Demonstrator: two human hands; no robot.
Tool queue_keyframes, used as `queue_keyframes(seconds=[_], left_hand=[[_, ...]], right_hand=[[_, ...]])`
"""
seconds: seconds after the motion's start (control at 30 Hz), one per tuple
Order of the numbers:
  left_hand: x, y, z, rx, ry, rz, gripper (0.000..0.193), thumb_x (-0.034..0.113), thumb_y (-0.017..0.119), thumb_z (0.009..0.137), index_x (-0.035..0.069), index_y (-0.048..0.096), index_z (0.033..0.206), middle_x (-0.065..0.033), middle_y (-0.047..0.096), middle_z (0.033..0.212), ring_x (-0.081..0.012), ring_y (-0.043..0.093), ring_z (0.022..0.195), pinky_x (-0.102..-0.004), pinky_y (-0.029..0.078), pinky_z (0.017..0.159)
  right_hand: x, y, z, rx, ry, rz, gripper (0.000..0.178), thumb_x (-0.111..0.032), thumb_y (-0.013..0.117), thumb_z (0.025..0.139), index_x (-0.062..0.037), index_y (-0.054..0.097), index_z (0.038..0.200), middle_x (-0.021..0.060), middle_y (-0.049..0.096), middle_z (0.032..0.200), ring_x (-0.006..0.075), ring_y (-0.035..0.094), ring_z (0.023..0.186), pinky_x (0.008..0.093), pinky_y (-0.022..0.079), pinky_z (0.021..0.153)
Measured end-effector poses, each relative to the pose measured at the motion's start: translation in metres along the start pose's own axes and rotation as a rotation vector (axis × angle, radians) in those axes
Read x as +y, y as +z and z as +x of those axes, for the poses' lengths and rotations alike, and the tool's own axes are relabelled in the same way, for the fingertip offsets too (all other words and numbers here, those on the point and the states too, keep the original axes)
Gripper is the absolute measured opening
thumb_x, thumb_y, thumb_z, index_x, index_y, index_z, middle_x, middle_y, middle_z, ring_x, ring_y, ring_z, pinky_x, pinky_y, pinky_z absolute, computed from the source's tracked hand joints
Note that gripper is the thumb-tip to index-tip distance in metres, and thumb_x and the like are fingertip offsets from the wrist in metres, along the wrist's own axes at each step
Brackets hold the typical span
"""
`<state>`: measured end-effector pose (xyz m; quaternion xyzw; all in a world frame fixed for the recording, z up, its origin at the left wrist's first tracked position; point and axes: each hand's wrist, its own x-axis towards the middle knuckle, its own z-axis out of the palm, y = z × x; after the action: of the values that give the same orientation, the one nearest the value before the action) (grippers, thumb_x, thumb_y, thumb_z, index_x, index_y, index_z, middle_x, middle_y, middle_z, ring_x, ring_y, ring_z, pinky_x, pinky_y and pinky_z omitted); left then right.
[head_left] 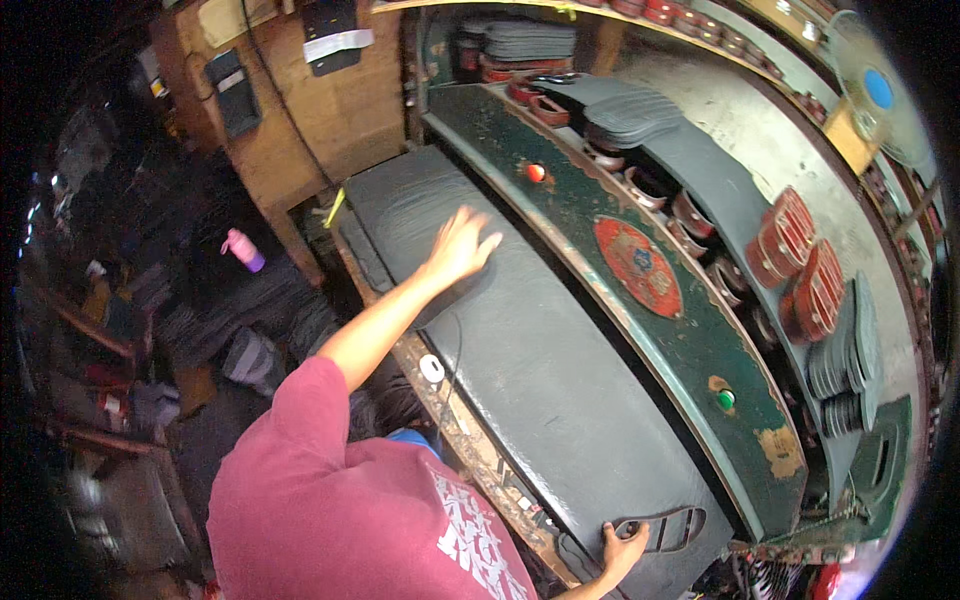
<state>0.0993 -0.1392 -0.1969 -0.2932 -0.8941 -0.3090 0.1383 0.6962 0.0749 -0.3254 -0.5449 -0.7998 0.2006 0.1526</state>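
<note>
My left hand [463, 248] is over the far left part of a dark rubber sheet [560, 380] on the work bench, its fingers spread and slightly blurred, holding nothing. Whether it touches the sheet I cannot tell. Near the sheet's right end, my right hand [625, 548] grips one end of a dark, sole-shaped cutting die [680, 530] with crossbars. That die lies flat on the sheet. Behind runs a green machine beam [480, 130] with a red oval plate [638, 267], a red button [536, 172] and a green button [727, 398].
On top of the beam sit red cutting dies [780, 236], stacked grey soles [632, 112] and cut sheet strips. A white tape roll [431, 368] lies on the bench's near wooden edge. A pink and purple bottle [242, 250] stands to the left. A fan [878, 90] is at upper right.
</note>
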Motion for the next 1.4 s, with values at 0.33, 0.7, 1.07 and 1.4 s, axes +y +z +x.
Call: queue_keyframes(seconds=[0.33, 0.7, 1.07, 1.4], left_hand=[[0.179, -0.033, 0.262, -0.08, 0.201, 0.098, 0.071, 0.064, 0.079, 0.073, 0.003, 0.075, 0.109, -0.022, 0.074, 0.109, -0.0351, 0.07, 0.107, -0.0432, 0.056, 0.094], [0.162, -0.018, 0.301, -0.141, 0.286, 0.014, 0.084, 0.069, 0.078, 0.07, -0.006, 0.076, 0.108, -0.0253, 0.073, 0.117, -0.035, 0.071, 0.108, -0.0407, 0.055, 0.095], [0.171, -0.069, 0.285, -0.173, 0.201, -0.018, 0.09, 0.068, 0.064, 0.08, -0.007, 0.065, 0.13, -0.0321, 0.062, 0.133, -0.0416, 0.062, 0.125, -0.0452, 0.05, 0.107], [0.075, -0.061, -0.024, 0.119, 0.58, -0.539, 0.061, 0.046, 0.081, 0.074, 0.005, 0.053, 0.109, -0.0211, 0.054, 0.115, -0.0375, 0.053, 0.111, -0.0494, 0.042, 0.098]], right_hand=[[0.003, 0.007, -0.005, 0.054, 0.079, 0.021, 0.06, -0.023, 0.092, 0.062, -0.001, 0.06, 0.107, 0.0159, 0.066, 0.098, 0.0357, 0.063, 0.089, 0.0472, 0.049, 0.084], [-0.009, 0.005, -0.004, 0.071, 0.134, 0.01, 0.058, -0.026, 0.091, 0.062, 0.0, 0.058, 0.103, 0.0173, 0.069, 0.092, 0.0346, 0.067, 0.086, 0.0457, 0.053, 0.079], [-0.014, 0.002, -0.004, 0.073, 0.142, 0.013, 0.057, -0.029, 0.09, 0.064, -0.001, 0.061, 0.104, 0.0188, 0.072, 0.096, 0.0408, 0.07, 0.093, 0.0488, 0.054, 0.083], [-0.014, 0.007, -0.003, 0.076, 0.209, -0.017, 0.055, -0.03, 0.089, 0.064, -0.0058, 0.061, 0.105, 0.0112, 0.072, 0.097, 0.0356, 0.067, 0.097, 0.0484, 0.051, 0.086]])
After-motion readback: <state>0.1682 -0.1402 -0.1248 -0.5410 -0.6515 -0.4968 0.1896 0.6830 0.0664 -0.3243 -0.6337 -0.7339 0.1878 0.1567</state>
